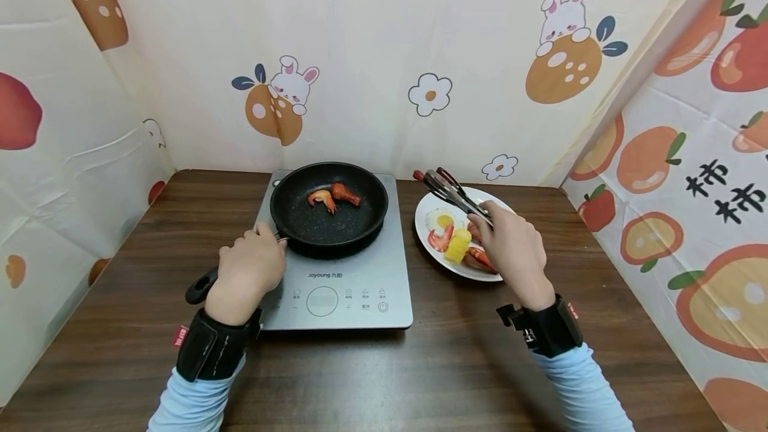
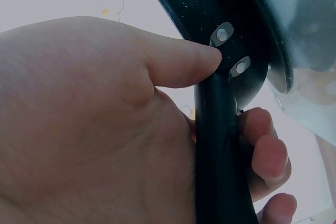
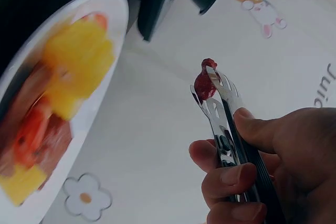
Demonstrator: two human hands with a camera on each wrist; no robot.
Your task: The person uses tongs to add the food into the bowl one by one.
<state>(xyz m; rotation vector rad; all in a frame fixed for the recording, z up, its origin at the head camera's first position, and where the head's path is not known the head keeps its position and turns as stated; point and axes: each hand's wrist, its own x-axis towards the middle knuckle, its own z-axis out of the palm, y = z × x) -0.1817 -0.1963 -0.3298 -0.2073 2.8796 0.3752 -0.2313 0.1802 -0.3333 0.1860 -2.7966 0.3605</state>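
My left hand grips the handle of a black frying pan, thumb near its riveted end. In the pan lie a shrimp and a small drumstick. With my right hand I hold metal food tongs, pointing left above the plate's back edge. Between the tong tips is a small dark red food piece, knobbed at one end. Beneath the tongs, a white plate carries a fried egg, a shrimp, yellow corn and other reddish pieces, partly hidden by my right hand.
A silver induction cooker stands under the pan. Both it and the plate are on a brown wooden table. Printed cloth walls in the back and both sides.
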